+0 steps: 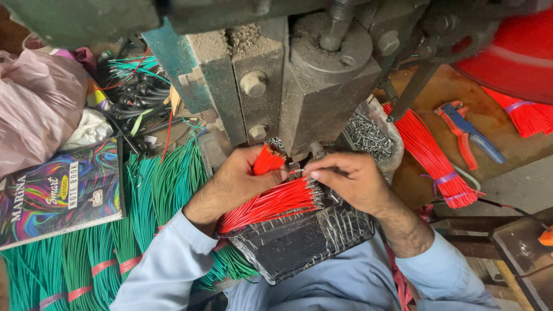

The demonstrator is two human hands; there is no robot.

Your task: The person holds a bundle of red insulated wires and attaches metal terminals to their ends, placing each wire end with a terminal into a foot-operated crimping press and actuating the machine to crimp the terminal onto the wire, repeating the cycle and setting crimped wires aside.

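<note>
The left hand (242, 175) is closed around a bundle of red wires (271, 203) that fans across a black taped pad (305, 239) just below the grey press machine (299, 80). The right hand (345, 181) pinches one wire end at the bundle's tip, beside the left hand. Green wire bundles (144, 207) lie left.

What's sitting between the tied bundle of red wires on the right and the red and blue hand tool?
Nothing. In the head view, only bare rusty-brown bench top separates the tied bundle of red wires from the red and blue hand tool.
</note>
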